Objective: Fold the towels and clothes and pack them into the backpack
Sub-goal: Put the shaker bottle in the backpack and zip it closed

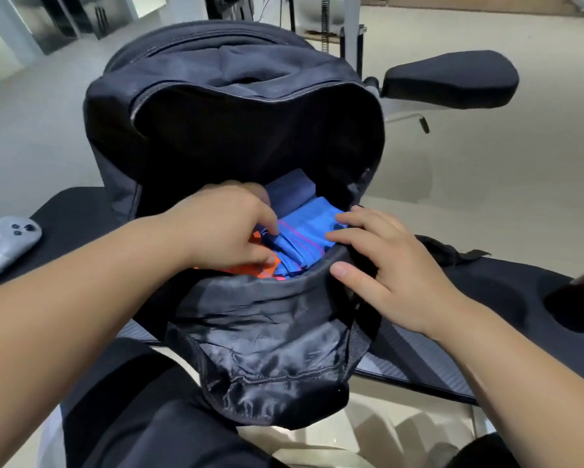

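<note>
A black backpack (216,106) stands open on the dark table, its mouth facing me and its front flap (267,349) hanging down over the table's edge. Inside lie a folded bright blue cloth with pink stripes (304,231), an orange cloth (267,270) under it on the left, and a darker blue folded cloth (290,192) behind. My left hand (223,228) reaches into the opening and pinches the blue cloth against the orange one. My right hand (381,265) lies on the right rim, fingers over the blue cloth and thumb on the rim's outside.
A grey handheld controller (12,241) lies at the table's left edge. A black padded chair part (449,79) on a white frame stands behind the backpack to the right. A backpack strap (452,253) trails on the table (486,298) at right. My dark-trousered legs are below.
</note>
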The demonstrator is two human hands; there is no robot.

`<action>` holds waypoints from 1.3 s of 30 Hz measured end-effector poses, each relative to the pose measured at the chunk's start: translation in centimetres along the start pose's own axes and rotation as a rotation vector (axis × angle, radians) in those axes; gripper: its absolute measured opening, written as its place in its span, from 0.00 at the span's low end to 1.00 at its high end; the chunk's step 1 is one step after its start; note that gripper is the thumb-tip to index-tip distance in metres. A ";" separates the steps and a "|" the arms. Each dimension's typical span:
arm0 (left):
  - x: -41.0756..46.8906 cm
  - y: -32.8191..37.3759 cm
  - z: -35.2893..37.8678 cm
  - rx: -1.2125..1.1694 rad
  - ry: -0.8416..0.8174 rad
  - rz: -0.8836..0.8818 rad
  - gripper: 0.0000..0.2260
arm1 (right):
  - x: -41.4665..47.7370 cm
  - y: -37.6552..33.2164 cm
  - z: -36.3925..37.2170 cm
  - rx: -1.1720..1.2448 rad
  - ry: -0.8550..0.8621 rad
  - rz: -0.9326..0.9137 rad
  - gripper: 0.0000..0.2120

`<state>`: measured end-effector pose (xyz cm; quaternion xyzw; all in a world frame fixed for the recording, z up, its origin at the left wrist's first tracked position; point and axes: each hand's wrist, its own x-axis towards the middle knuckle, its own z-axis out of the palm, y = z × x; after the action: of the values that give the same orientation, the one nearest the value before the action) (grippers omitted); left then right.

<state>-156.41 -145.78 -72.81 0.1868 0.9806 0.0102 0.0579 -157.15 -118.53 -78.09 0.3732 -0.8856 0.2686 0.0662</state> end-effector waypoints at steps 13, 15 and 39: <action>11.7 21.2 -3.4 -0.312 0.192 0.250 0.20 | -9.9 8.5 -10.8 -0.380 0.429 0.317 0.17; 14.1 24.8 -2.6 -0.386 0.194 0.282 0.22 | -12.1 9.8 -13.0 -0.495 0.545 0.372 0.17; 19.9 31.6 5.3 -0.807 0.290 0.380 0.52 | -16.2 16.0 -15.1 0.433 0.418 0.539 0.39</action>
<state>-162.67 -109.06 -78.97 0.3223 0.8446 0.4272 -0.0144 -157.97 -91.22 -77.23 0.0701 -0.8420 0.5269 0.0919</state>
